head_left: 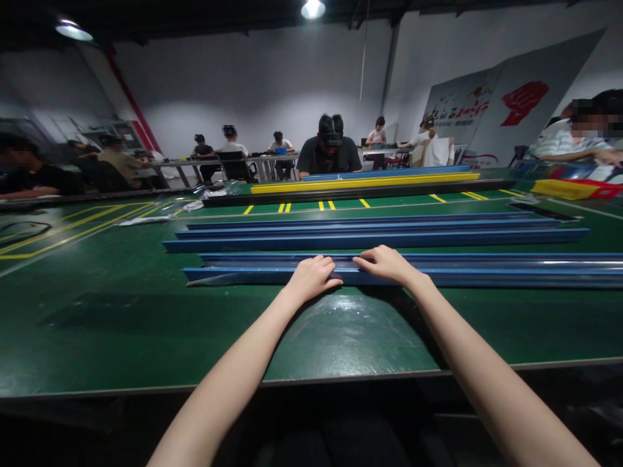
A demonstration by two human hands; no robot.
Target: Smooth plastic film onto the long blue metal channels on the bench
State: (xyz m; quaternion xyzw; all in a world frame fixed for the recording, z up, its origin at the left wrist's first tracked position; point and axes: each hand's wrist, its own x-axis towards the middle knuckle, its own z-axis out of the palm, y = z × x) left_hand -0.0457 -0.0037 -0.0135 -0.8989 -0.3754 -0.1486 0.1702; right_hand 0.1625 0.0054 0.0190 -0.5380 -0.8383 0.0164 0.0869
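Note:
A long blue channel strip (487,277) lies nearest me across the green table, with raised edges and a shiny inner face. Clear film (214,279) shows at its left end. My left hand (311,277) is closed over the strip, fingers bent across it and thumb stretched along the front edge. Just to the right, my right hand (387,264) grips the same strip, its fingertips and thumb at the far edge. A small gap separates the two hands. What the fingertips press inside the strip is too small to make out.
More blue strips (370,240) lie parallel beyond. Farther back are a yellow strip (365,183) and a black strip (360,193). A co-worker (328,152) sits opposite. A yellow tray (567,189) stands at right, a dark flat object (545,212) nearer. The green table (146,344) ends close to me.

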